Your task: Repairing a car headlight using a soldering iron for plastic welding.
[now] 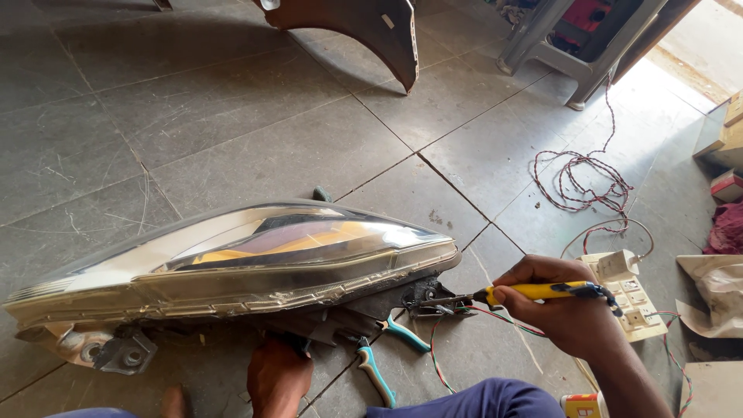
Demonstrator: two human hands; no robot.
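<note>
The right hand (561,306) was closed around a yellow-handled soldering iron (542,292), its tip at the headlight's (232,267) right end, in the lower middle of the frame. The left hand (277,377) gripped the headlight's underside. At right lay a white switchboard (631,298) and a small box (727,186). The floor (232,131) was grey tile.

A single head-worn camera looks steeply down and forward from close above the tiled floor (232,131), with the headlight (232,267) near the lower frame and a doorway far upper right.
</note>
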